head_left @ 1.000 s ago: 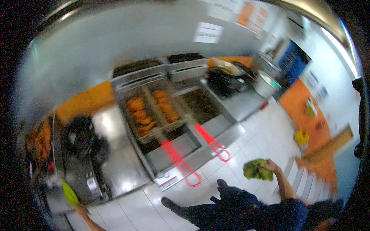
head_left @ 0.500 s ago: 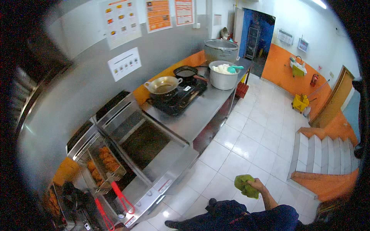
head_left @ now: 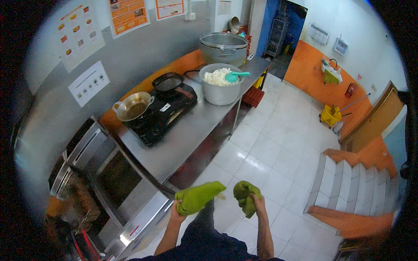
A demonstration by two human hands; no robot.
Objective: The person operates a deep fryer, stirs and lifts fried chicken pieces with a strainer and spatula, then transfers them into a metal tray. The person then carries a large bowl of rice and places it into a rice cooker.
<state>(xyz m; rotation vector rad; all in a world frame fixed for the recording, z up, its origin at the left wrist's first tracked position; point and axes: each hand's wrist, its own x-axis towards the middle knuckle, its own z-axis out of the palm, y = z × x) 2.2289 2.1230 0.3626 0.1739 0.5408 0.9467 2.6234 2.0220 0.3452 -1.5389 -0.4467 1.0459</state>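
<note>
My left hand (head_left: 175, 212) is closed round a folded green cloth (head_left: 199, 198), which hangs out over my leg beside the fryer's front edge. In my right hand (head_left: 258, 205) a second green cloth (head_left: 246, 195) is gripped, bunched up above the tiled floor. The two cloths are apart. To the left stands a steel deep fryer (head_left: 141, 204), with a red basket handle (head_left: 89, 245) near the lower edge. Beyond it, a white-grey pot (head_left: 221, 95) of rice with a turquoise scoop (head_left: 237, 76) sits on the steel counter (head_left: 185, 145).
Black induction cookers (head_left: 152, 132) carry a two-handled wok (head_left: 133, 106) and a dark frying pan (head_left: 167, 81). A large lidded pot (head_left: 223, 50) stands behind the rice. Tiled steps (head_left: 344, 182) rise at right. A yellow mop bucket (head_left: 330, 115) stands by the orange wall.
My view has moved toward the counter. My left hand has come into view with a green cloth. My right hand, still holding its cloth, now shows further left.
</note>
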